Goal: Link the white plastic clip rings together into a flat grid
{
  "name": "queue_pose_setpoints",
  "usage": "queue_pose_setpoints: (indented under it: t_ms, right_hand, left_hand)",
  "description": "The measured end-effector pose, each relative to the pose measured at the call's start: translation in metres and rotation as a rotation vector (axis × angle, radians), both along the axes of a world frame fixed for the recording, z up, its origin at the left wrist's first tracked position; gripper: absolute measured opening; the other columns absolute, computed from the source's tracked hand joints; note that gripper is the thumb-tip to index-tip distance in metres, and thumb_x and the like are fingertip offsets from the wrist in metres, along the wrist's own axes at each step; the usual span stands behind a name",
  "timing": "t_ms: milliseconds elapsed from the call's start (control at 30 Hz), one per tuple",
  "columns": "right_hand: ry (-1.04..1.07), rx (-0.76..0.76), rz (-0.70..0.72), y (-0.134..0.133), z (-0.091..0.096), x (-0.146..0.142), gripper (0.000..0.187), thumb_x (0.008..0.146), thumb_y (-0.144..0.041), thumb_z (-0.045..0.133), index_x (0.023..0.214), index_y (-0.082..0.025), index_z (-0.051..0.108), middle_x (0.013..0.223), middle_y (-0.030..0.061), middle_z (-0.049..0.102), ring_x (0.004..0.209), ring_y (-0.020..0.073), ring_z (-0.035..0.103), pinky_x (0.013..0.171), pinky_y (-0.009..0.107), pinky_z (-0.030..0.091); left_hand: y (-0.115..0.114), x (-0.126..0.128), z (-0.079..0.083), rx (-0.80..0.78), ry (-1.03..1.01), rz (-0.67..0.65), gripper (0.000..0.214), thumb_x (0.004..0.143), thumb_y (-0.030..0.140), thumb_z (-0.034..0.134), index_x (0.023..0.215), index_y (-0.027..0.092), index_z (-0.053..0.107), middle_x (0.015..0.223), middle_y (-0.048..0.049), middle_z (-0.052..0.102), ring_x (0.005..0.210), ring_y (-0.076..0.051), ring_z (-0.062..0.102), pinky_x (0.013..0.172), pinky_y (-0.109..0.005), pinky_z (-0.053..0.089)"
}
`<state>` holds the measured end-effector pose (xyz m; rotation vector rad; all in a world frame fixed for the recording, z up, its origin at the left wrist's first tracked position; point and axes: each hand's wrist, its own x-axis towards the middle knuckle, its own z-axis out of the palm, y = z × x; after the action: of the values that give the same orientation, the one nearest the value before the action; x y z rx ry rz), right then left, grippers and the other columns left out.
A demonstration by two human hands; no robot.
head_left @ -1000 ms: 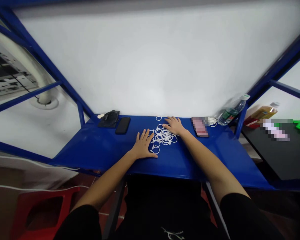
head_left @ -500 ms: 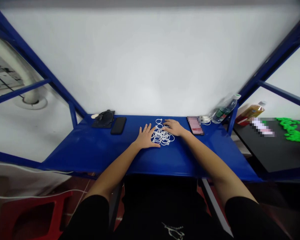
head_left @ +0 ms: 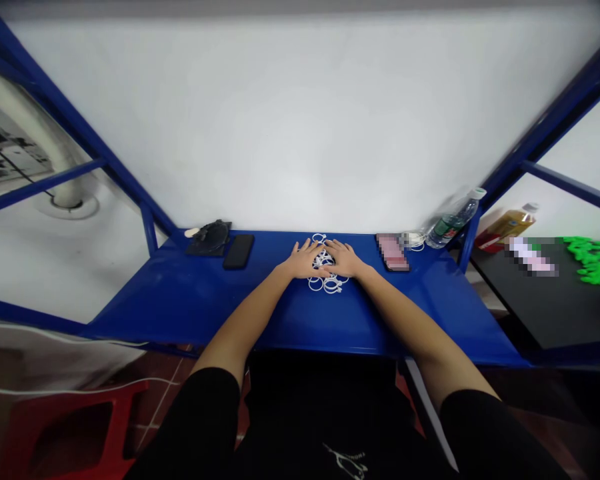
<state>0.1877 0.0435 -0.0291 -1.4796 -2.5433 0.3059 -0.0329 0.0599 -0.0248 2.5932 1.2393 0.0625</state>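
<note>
A loose pile of white rings (head_left: 333,286), thin hoops each with a small knob, lies on the blue table (head_left: 190,300). My left hand (head_left: 306,260) rests over the pile's left side, palm down with its fingers spread. From the right, my right hand (head_left: 343,259) covers the other side, also flat with its fingers apart. Between the two hands some rings show, and others are hidden beneath them. One ring (head_left: 319,238) lies at the far edge of the pile, beyond the fingertips. Neither hand grips anything.
Left of the hands lie a black phone (head_left: 239,252) and a black flat item (head_left: 210,237). To the right are a pink-screened phone (head_left: 393,253), a white cable (head_left: 416,243) and a water bottle (head_left: 454,221). Green pieces (head_left: 597,267) lie on a black side table (head_left: 540,313).
My left hand has moved right, onto the rings, and now sits close to my right hand. The right hand has shifted slightly nearer and inward. More of the pile is covered.
</note>
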Motion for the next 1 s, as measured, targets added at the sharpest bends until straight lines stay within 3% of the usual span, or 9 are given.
queue_pose_setpoints:
  t_ms: [133,267,367,467,733,1000]
  right_hand:
    - [0.015,-0.025,-0.03,0.007,0.005,0.002,0.092,0.091,-0.075,0.058,0.165,-0.024,0.035,0.171,0.0156,0.032,0.158,0.0411,0.026,0.125,0.065,0.021]
    - [0.098,-0.002,-0.056,-0.014,0.009,0.021,0.101,0.086,-0.079,0.062,0.167,-0.029,0.028,0.173,0.0132,0.026,0.16,0.0411,0.019,0.126,0.066,0.017]
    - [0.078,0.009,0.002,-0.039,0.007,0.03,0.118,0.075,-0.087,0.066,0.169,-0.033,0.018,0.177,0.01,0.013,0.162,0.0433,0.009,0.126,0.068,0.01]
    - [0.013,-0.001,0.028,-0.05,0.002,0.025,0.127,0.069,-0.091,0.068,0.17,-0.033,0.017,0.177,0.01,0.007,0.161,0.0458,0.004,0.126,0.07,0.007]
    - [-0.016,0.015,-0.095,-0.005,-0.004,0.011,0.099,0.091,-0.082,0.048,0.167,-0.022,0.028,0.175,0.0146,0.02,0.161,0.0399,0.016,0.128,0.061,0.014]
    - [0.005,0.06,-0.231,0.014,-0.004,0.004,0.091,0.095,-0.075,0.05,0.165,-0.019,0.034,0.173,0.0157,0.025,0.16,0.0403,0.021,0.128,0.058,0.019]
  left_hand:
    - [0.007,0.005,0.004,-0.001,-0.005,0.021,0.114,0.08,0.087,0.056,0.169,0.026,0.017,0.175,-0.0133,0.018,0.161,-0.041,0.014,0.128,-0.066,0.01]
    - [-0.015,-0.014,0.005,0.074,-0.056,0.051,0.108,0.083,0.086,0.054,0.168,0.028,0.02,0.176,-0.0119,0.015,0.162,-0.041,0.01,0.128,-0.066,0.008]
    - [-0.037,-0.03,0.002,0.089,-0.04,0.035,0.127,0.07,0.09,0.064,0.169,0.029,0.015,0.177,-0.013,0.006,0.162,-0.043,0.002,0.128,-0.066,0.005]
    - [-0.045,-0.033,-0.003,0.076,-0.005,0.042,0.138,0.061,0.092,0.07,0.17,0.029,0.012,0.177,-0.0132,0.004,0.162,-0.045,-0.002,0.127,-0.066,0.002]
    - [-0.005,-0.017,-0.013,0.058,-0.033,0.229,0.121,0.076,0.093,0.054,0.168,0.022,0.02,0.176,-0.0182,0.009,0.163,-0.04,0.007,0.128,-0.064,0.009]
    - [0.017,-0.005,-0.013,0.097,-0.074,0.442,0.108,0.086,0.091,0.039,0.164,0.016,0.029,0.173,-0.0222,0.02,0.161,-0.041,0.015,0.126,-0.065,0.016]
